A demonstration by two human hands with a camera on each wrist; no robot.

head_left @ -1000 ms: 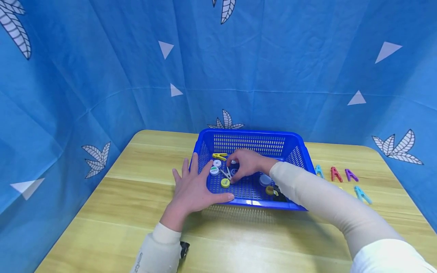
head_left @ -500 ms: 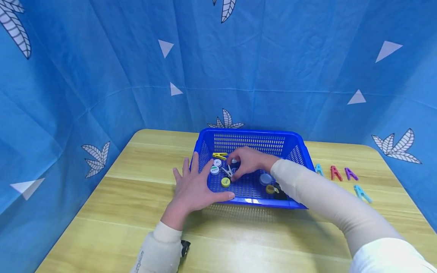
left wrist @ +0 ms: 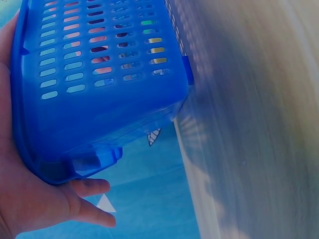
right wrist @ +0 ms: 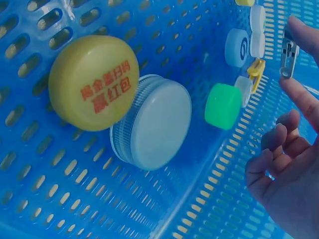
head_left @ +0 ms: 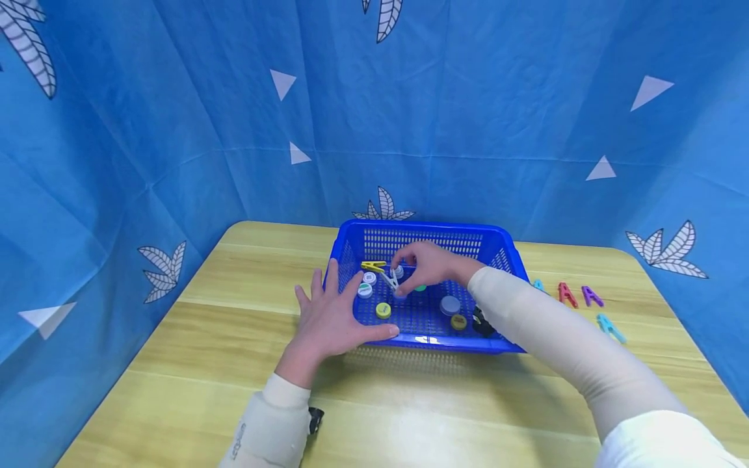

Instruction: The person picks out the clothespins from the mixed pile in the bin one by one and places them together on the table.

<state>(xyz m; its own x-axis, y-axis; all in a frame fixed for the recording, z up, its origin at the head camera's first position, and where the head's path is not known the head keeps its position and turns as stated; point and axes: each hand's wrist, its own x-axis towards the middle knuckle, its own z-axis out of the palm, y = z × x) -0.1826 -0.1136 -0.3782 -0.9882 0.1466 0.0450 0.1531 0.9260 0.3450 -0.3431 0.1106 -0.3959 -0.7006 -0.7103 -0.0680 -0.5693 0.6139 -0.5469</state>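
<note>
A blue plastic basket (head_left: 447, 342) stands on the table with bottle caps and clothespins inside. My right hand (head_left: 430, 263) is in the basket and pinches a pale grey clothespin (right wrist: 289, 54) between thumb and index finger, above the basket floor. Below and around it lie a yellow clothespin (head_left: 373, 266), white caps (head_left: 365, 290), a yellow cap (head_left: 383, 311) and a green cap (right wrist: 224, 106). Nearer the right wrist are a clear ribbed lid (head_left: 450, 305) and a gold cap (head_left: 459, 322). Fingers spread, my left hand (head_left: 333, 325) rests against the basket's left rim.
Right of the basket, a red clothespin (head_left: 566, 295), a purple clothespin (head_left: 592, 296) and light blue clothespins (head_left: 611, 328) lie on the wooden table (head_left: 409, 416). A blue curtain (head_left: 374, 117) hangs behind the table.
My right hand has risen slightly and moved away from me, lifting the grey clothespin off the basket floor. A green cap now shows beneath the hand. The left hand stays put.
</note>
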